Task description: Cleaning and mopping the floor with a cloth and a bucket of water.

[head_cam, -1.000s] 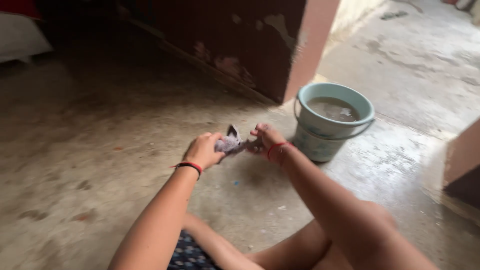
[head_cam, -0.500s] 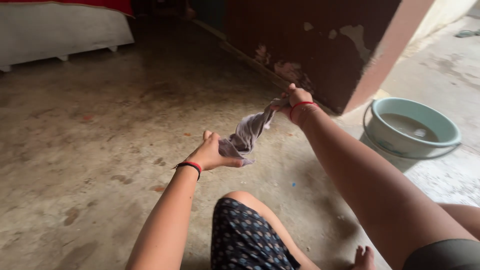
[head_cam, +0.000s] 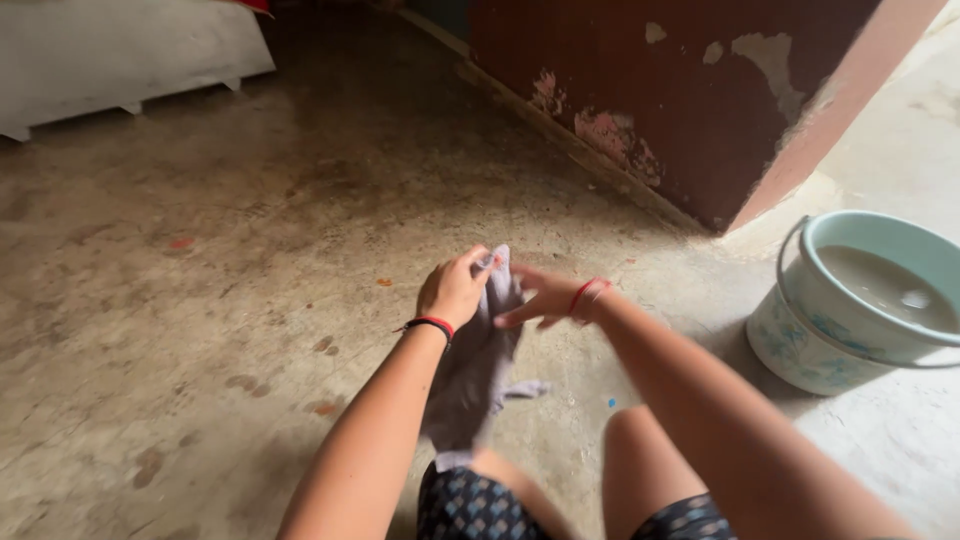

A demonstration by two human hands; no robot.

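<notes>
1. Head view looks down on a grey cloth (head_cam: 478,370) hanging limp in the middle of the scene, its top edge held up and its lower end draped down to the person's patterned shorts (head_cam: 470,508).
2. Left hand (head_cam: 455,288) is closed around the cloth's top edge, fingers curled over the fabric; a black and red band circles that wrist.
3. Right hand (head_cam: 545,298) lies just right of the cloth with fingers stretched out flat against it, not clenched; a red thread sits on that wrist.
4. Both hands meet at the upper part of the cloth, nearly touching each other.
5. Bare knees and forearms fill the near edge of the scene.
6. Concrete floor (head_cam: 200,300), stained and patchy, spreads under everything.
7. Pale green bucket (head_cam: 800,340) with a wire handle stands on the floor to the right, well apart from the hands, holding cloudy water.
8. Dark red wall (head_cam: 700,110) with flaking paint rises at the far right.
9. White furniture base (head_cam: 120,50) sits at the far left.
</notes>
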